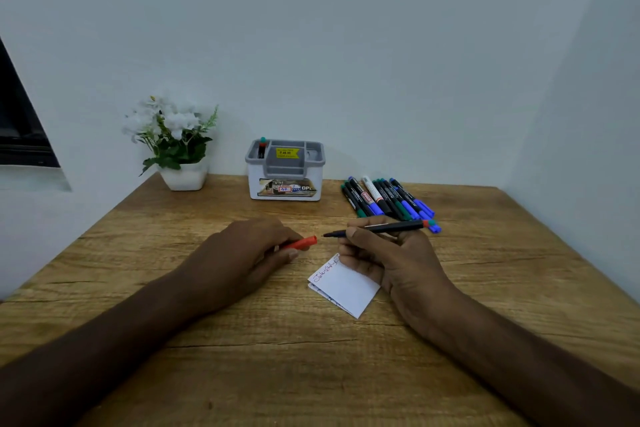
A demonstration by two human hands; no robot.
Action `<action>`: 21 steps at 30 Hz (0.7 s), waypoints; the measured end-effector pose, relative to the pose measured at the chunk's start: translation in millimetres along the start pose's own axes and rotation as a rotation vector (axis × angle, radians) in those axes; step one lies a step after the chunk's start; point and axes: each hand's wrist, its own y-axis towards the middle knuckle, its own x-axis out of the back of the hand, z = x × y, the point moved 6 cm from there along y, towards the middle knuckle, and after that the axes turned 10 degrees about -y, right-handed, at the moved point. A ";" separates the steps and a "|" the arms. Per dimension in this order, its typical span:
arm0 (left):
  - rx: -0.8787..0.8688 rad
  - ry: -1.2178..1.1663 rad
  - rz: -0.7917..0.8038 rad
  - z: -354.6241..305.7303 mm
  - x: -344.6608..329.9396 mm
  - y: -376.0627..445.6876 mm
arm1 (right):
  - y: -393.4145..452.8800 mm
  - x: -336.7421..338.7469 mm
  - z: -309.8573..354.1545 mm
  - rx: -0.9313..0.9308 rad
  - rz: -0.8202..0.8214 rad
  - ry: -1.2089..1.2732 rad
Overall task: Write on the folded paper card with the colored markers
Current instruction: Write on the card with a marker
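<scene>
Right hand point(388, 253) grips an uncapped black marker point(377, 229), tip pointing left toward the red cap point(301, 243) pinched in the left hand point(252, 246); tip and cap sit close but apart. Folded paper card point(346, 284) lies flat on the wooden table point(277, 357), just below the marker tip, tucked against the right hand's curled fingers, red writing along its upper edge. Loose markers point(384, 199) lie beyond the right hand; pen holder point(285, 170) and potted flowers point(173, 142) stand at the wall.

Dim, even, bluish light with soft shadows; wide-angle bending bows the table point(145, 288) edges, and the flowers point(166, 121) look blurred.
</scene>
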 end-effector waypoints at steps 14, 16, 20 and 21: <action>0.010 0.116 0.022 -7.3 0.6 1.3 | -5.0 -5.2 4.4 0.080 0.052 -0.187; -0.018 0.117 0.002 -10.1 0.9 0.6 | -7.6 -7.1 7.1 0.118 0.079 -0.283; -0.082 0.066 -0.086 -18.1 1.6 -2.8 | -12.2 -12.3 10.7 0.205 0.159 -0.457; -0.091 0.072 -0.097 -20.1 1.2 -2.9 | -12.5 -12.9 11.0 0.221 0.171 -0.460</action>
